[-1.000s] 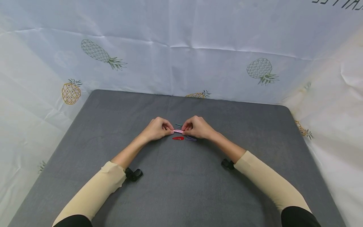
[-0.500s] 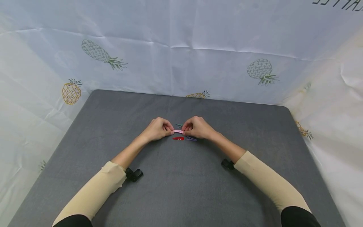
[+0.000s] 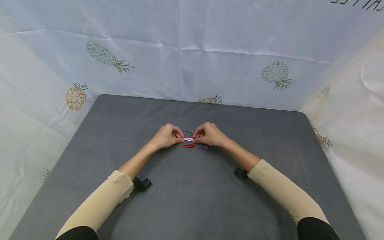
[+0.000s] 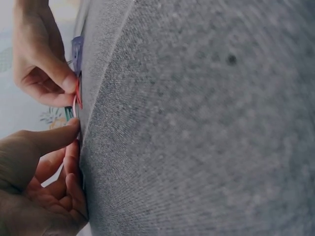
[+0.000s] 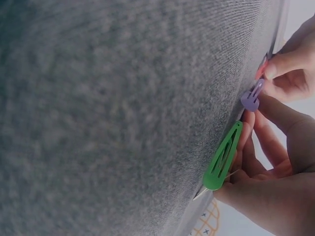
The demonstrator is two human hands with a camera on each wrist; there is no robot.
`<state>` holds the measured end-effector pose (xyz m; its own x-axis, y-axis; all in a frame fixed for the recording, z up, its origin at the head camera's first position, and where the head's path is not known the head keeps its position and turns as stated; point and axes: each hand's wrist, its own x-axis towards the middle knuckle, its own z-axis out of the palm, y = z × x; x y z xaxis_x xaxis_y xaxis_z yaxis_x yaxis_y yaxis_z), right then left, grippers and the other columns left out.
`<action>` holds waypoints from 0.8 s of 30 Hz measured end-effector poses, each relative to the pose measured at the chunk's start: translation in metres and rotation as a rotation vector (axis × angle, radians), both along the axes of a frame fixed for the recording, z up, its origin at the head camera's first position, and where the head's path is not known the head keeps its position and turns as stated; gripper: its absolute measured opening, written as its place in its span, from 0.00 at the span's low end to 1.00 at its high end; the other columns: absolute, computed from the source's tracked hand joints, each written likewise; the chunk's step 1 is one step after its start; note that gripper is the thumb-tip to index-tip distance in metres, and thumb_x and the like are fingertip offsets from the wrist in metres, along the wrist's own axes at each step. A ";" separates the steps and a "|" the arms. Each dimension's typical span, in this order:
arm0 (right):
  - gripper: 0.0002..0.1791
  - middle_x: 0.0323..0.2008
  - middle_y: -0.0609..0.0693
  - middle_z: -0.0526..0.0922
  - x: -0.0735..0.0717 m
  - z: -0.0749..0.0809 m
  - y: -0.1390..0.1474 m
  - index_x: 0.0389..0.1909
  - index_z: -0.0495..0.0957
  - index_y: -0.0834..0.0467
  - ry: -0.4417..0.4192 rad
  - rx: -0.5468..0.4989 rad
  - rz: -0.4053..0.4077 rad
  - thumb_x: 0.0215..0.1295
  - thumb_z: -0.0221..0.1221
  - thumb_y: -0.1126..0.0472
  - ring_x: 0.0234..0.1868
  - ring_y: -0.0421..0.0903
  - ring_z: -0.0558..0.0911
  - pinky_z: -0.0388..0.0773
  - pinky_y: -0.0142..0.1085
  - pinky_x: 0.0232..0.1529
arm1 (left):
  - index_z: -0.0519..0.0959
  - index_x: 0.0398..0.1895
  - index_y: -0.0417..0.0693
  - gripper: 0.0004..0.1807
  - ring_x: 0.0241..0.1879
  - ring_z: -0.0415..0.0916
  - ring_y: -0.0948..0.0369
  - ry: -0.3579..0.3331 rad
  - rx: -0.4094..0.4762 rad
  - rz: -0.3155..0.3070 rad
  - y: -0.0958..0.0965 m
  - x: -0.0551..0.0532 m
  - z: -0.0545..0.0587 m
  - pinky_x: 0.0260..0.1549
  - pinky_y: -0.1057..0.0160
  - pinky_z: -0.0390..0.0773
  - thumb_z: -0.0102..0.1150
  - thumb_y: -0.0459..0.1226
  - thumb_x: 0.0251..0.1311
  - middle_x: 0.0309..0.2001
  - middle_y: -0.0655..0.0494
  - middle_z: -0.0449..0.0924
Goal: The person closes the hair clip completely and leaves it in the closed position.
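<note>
A pink hair clip spans the small gap between both hands near the middle of the table. My left hand pinches its left end between thumb and fingers. Its right end is pinched by my right hand. Just in front lies a red hair clip, with a purple hair clip beside it, close under the right hand. Behind the pink one shows a teal hair clip, partly covered by the right fingers. In the right wrist view a green snap clip appears close by the right hand's fingers.
The grey cloth-covered table has rounded far corners. Behind it hangs a pale curtain printed with pineapples, which also runs along both sides. Black wrist cameras stick out from under the sleeve ends.
The pink hair clip sits slightly lower and looks flatter between the fingers. Both hands have stayed almost in place, and the other clips have not moved.
</note>
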<state>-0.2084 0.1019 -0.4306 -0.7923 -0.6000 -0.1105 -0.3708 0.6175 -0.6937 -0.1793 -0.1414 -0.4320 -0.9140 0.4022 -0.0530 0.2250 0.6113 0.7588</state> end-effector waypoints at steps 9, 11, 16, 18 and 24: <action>0.07 0.35 0.52 0.93 -0.004 0.002 0.003 0.43 0.92 0.59 -0.039 -0.026 -0.005 0.68 0.75 0.60 0.33 0.38 0.86 0.82 0.30 0.38 | 0.90 0.40 0.40 0.06 0.28 0.80 0.67 -0.043 0.003 0.011 0.004 -0.002 0.004 0.34 0.66 0.77 0.74 0.35 0.67 0.34 0.48 0.91; 0.08 0.35 0.53 0.93 -0.006 0.002 0.004 0.43 0.91 0.59 -0.046 -0.041 -0.004 0.68 0.75 0.61 0.33 0.38 0.86 0.82 0.30 0.38 | 0.91 0.40 0.40 0.07 0.29 0.81 0.67 -0.039 0.005 0.020 0.005 -0.003 0.004 0.34 0.66 0.77 0.74 0.36 0.67 0.34 0.48 0.92; 0.08 0.36 0.54 0.93 -0.012 0.003 0.006 0.44 0.91 0.60 -0.068 -0.084 -0.018 0.67 0.75 0.62 0.34 0.38 0.86 0.82 0.29 0.39 | 0.91 0.41 0.38 0.07 0.30 0.81 0.66 -0.011 0.024 0.054 0.006 -0.007 0.002 0.34 0.67 0.76 0.74 0.34 0.67 0.35 0.46 0.92; 0.08 0.37 0.55 0.93 -0.014 0.004 0.007 0.44 0.91 0.61 -0.074 -0.097 -0.027 0.67 0.75 0.63 0.34 0.37 0.86 0.82 0.29 0.40 | 0.91 0.42 0.38 0.07 0.30 0.82 0.65 -0.004 0.025 0.070 0.007 -0.009 0.002 0.34 0.67 0.76 0.74 0.34 0.67 0.35 0.46 0.92; 0.09 0.37 0.57 0.92 -0.022 0.005 0.010 0.45 0.91 0.63 -0.084 -0.122 -0.048 0.67 0.75 0.64 0.34 0.37 0.86 0.82 0.29 0.40 | 0.92 0.45 0.39 0.10 0.33 0.84 0.63 -0.012 0.027 0.098 0.008 -0.016 0.000 0.34 0.68 0.74 0.76 0.37 0.66 0.39 0.45 0.93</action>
